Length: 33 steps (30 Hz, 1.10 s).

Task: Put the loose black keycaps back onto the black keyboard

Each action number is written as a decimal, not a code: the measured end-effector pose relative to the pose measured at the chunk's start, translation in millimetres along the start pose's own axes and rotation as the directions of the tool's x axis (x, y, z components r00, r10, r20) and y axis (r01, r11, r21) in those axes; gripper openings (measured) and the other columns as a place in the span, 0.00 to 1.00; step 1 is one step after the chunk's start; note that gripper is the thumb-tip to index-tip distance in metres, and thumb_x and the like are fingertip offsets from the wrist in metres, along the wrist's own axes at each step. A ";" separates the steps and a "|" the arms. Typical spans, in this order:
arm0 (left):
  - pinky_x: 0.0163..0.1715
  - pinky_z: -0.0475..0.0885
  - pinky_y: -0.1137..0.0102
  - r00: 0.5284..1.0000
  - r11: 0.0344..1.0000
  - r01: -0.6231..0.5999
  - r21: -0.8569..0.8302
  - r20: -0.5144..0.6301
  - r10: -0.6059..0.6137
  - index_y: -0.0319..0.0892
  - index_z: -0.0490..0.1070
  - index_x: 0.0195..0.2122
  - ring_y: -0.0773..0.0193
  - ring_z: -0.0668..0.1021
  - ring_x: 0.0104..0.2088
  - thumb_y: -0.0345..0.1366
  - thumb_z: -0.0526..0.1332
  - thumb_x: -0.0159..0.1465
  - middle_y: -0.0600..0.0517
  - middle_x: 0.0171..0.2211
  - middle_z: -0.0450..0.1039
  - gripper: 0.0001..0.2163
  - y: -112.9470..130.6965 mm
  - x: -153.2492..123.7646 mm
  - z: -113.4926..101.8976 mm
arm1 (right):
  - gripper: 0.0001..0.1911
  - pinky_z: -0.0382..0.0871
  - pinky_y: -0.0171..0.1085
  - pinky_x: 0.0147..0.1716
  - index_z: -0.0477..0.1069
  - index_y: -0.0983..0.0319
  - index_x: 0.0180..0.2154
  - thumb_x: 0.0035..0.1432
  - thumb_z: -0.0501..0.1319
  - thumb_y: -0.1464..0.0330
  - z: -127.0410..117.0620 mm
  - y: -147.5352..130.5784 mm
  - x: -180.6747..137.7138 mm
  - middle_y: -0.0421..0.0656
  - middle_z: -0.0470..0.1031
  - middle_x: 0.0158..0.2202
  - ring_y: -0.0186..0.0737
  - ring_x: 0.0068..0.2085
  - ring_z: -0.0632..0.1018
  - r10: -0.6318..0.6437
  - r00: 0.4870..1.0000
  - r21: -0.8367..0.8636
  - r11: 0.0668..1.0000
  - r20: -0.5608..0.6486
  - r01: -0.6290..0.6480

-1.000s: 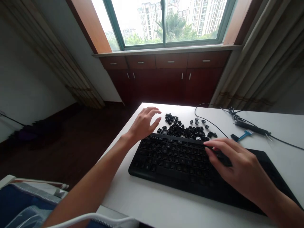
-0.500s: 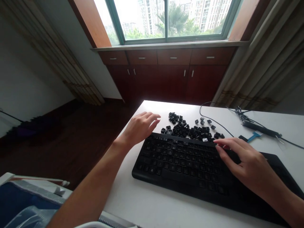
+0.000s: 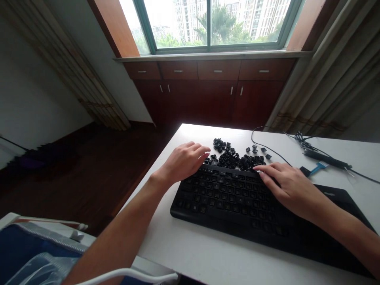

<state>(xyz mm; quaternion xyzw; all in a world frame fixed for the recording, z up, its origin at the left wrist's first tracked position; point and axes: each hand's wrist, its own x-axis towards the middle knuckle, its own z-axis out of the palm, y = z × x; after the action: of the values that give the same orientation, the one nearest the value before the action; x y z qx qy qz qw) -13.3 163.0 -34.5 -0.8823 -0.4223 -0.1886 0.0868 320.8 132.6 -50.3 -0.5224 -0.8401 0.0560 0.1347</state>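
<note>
A: We see the left hand [image 3: 185, 161] at the upper left corner of the black keyboard [image 3: 234, 198], palm down, its fingers lying loosely side by side and stretched toward the pile of loose keycaps [image 3: 234, 158]. The fingertips rest at the near left edge of that pile; whether they grip a cap we cannot tell

B: We place the right hand [image 3: 289, 188] over the middle-right part of the keyboard, palm down as well, with its fingers [image 3: 267, 171] slightly spread and extended toward the top row. Its fingertips lie just beside the near edge of the keycaps, and nothing is visibly pinched between them

A: The keyboard lies slantwise on the white table [image 3: 213, 257], its left end nearer the table's left edge. The keycaps lie in a scattered heap directly behind the keyboard's top edge, a few strays apart to the right

B: Further right we note a small blue brush [image 3: 317, 169] just beyond the right hand, a black pen-shaped tool [image 3: 326, 160] behind it, and a thin black cable [image 3: 267, 147] curving across the table past the keycaps

A: Behind the table we mark dark wooden cabinets [image 3: 213, 91] under a window [image 3: 208, 23], with curtains [image 3: 335, 71] at the right
</note>
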 end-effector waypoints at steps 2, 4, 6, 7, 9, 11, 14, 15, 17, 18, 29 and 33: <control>0.41 0.73 0.64 1.000 1.000 -0.010 -0.015 0.000 0.010 0.42 0.72 0.51 0.59 0.78 0.43 0.37 0.52 0.74 0.48 0.42 0.78 0.12 2.7 0.3 0.4 | 0.20 0.70 0.52 0.48 0.74 0.52 0.53 0.70 0.48 0.56 0.0 0.0 0.4 0.44 0.78 0.48 0.50 0.49 0.77 0.005 1.000 0.025 1.000 -0.012 -0.004; 0.41 0.73 0.64 1.000 0.999 -0.029 -0.021 0.012 0.029 0.42 0.72 0.51 0.58 0.77 0.43 0.37 0.52 0.74 0.48 0.43 0.78 0.12 6.3 1.0 0.9 | 0.19 0.69 0.51 0.49 0.75 0.52 0.50 0.70 0.50 0.56 0.4 0.8 -0.2 0.43 0.79 0.48 0.49 0.50 0.77 -0.002 0.999 0.055 0.998 -0.034 0.004; 0.42 0.73 0.63 0.999 0.999 -0.044 -0.017 0.026 0.045 0.42 0.73 0.50 0.58 0.77 0.43 0.36 0.52 0.73 0.48 0.43 0.78 0.12 9.9 1.8 1.3 | 0.18 0.69 0.50 0.50 0.76 0.53 0.48 0.69 0.51 0.57 1.2 1.6 -1.2 0.43 0.79 0.48 0.49 0.51 0.77 -0.013 0.998 0.082 0.996 -0.063 0.018; 0.42 0.73 0.63 0.998 0.999 -0.049 -0.015 0.032 0.049 0.43 0.73 0.50 0.58 0.77 0.43 0.36 0.52 0.73 0.49 0.43 0.78 0.12 11.4 2.2 1.4 | 0.17 0.69 0.50 0.51 0.76 0.54 0.48 0.69 0.52 0.57 1.7 1.7 -1.8 0.43 0.79 0.48 0.49 0.51 0.77 -0.017 0.997 0.093 0.995 -0.077 0.024; 0.43 0.73 0.63 0.998 0.999 -0.052 -0.016 0.037 0.053 0.43 0.73 0.50 0.58 0.76 0.43 0.36 0.53 0.73 0.49 0.44 0.77 0.11 13.1 2.4 1.7 | 0.17 0.70 0.50 0.51 0.77 0.54 0.47 0.68 0.53 0.57 2.1 1.3 -2.8 0.43 0.80 0.48 0.49 0.50 0.77 -0.015 0.995 0.110 0.994 -0.101 0.027; 0.43 0.73 0.63 0.999 0.999 -0.036 -0.022 0.021 0.036 0.43 0.73 0.50 0.58 0.76 0.44 0.36 0.53 0.73 0.49 0.44 0.77 0.11 12.8 1.9 2.3 | 0.16 0.70 0.49 0.51 0.77 0.55 0.47 0.68 0.54 0.58 1.6 0.1 -3.4 0.43 0.80 0.47 0.48 0.50 0.77 -0.006 0.992 0.129 0.991 -0.124 0.022; 0.42 0.74 0.63 0.999 0.999 0.030 -0.024 -0.023 -0.030 0.43 0.73 0.50 0.58 0.76 0.45 0.35 0.53 0.73 0.48 0.45 0.77 0.11 10.3 0.7 4.4 | 0.15 0.71 0.48 0.50 0.78 0.55 0.45 0.67 0.56 0.58 -0.3 -1.7 -3.7 0.43 0.81 0.46 0.47 0.49 0.78 0.016 0.986 0.162 0.987 -0.167 0.011; 0.42 0.74 0.63 0.998 0.998 0.053 -0.021 -0.033 -0.054 0.43 0.73 0.50 0.57 0.76 0.45 0.35 0.53 0.72 0.48 0.46 0.77 0.11 9.4 0.4 5.2 | 0.15 0.72 0.47 0.49 0.78 0.55 0.45 0.67 0.56 0.58 -0.9 -2.1 -3.8 0.43 0.81 0.46 0.47 0.48 0.78 0.021 0.984 0.168 0.986 -0.179 0.010; 0.42 0.74 0.62 0.995 0.996 0.091 -0.009 -0.039 -0.091 0.44 0.73 0.50 0.57 0.76 0.45 0.35 0.54 0.72 0.48 0.46 0.77 0.11 7.4 0.1 6.5 | 0.15 0.72 0.47 0.49 0.78 0.56 0.44 0.67 0.56 0.59 -1.8 -2.1 -3.9 0.43 0.81 0.45 0.47 0.48 0.79 0.024 0.981 0.172 0.985 -0.192 0.010; 0.42 0.74 0.62 0.993 0.994 0.108 0.000 -0.042 -0.108 0.44 0.73 0.50 0.56 0.76 0.45 0.35 0.54 0.72 0.48 0.45 0.77 0.11 6.3 0.1 6.8 | 0.15 0.72 0.47 0.49 0.78 0.56 0.45 0.67 0.56 0.59 -2.0 -1.8 -4.2 0.43 0.81 0.45 0.47 0.48 0.79 0.024 0.980 0.171 0.985 -0.196 0.011; 0.45 0.75 0.61 0.966 0.969 0.241 0.048 -0.112 -0.235 0.43 0.74 0.48 0.55 0.77 0.45 0.36 0.56 0.70 0.48 0.45 0.77 0.10 -4.0 -0.7 1.5 | 0.14 0.75 0.47 0.46 0.79 0.53 0.43 0.60 0.64 0.54 -9.9 7.9 -8.3 0.41 0.82 0.43 0.48 0.44 0.82 0.105 0.947 0.217 0.975 -0.302 -0.038; 0.44 0.75 0.61 0.972 0.977 0.213 0.032 -0.110 -0.208 0.44 0.75 0.47 0.55 0.77 0.44 0.36 0.57 0.69 0.48 0.45 0.77 0.10 -2.2 -0.6 2.7 | 0.11 0.76 0.47 0.46 0.79 0.53 0.40 0.59 0.65 0.56 -17.4 12.6 -6.4 0.40 0.83 0.41 0.49 0.43 0.82 0.131 0.934 0.238 0.970 -0.333 -0.052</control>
<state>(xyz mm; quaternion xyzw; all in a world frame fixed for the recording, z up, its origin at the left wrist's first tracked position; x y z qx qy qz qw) -14.6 164.8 -37.2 -0.8192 -0.5121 -0.2344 0.1077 339.3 131.7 -37.7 -0.5442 -0.7660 0.0641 0.3360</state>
